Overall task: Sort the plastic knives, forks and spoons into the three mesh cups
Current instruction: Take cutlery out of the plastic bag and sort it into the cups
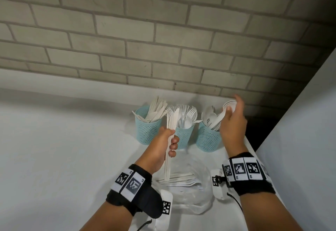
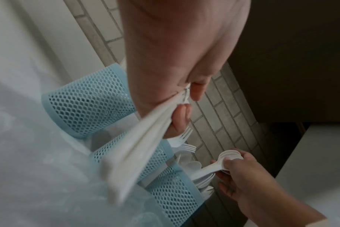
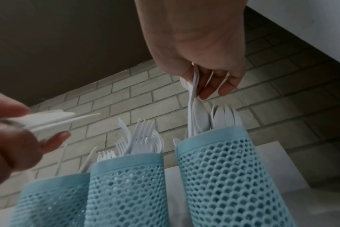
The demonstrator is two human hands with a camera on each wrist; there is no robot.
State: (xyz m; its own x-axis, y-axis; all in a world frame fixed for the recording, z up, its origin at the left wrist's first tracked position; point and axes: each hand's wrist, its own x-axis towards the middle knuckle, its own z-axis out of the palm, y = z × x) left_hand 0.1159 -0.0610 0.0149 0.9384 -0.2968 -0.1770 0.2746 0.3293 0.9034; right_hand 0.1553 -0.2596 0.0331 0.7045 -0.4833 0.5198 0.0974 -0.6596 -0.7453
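Head view: left hand (image 1: 168, 139) clenches a bundle of knives (image 1: 171, 136); three mesh cups (image 1: 183, 136) stand near the bench's back edge. Left wrist view: the bundle fans loosely; one could slip out. Right wrist view: right hand (image 3: 202, 61) pinches spoons (image 3: 194, 98) above the spoon cup (image 3: 215, 169); the crowded rim may deflect them.

Grey brick wall (image 1: 138, 30) behind a white counter (image 1: 54, 139), perhaps a white cabinet (image 1: 309, 121) at right.

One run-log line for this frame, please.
left hand: grips knives | right hand: lowering spoons into right cup | leftover cutlery in bag
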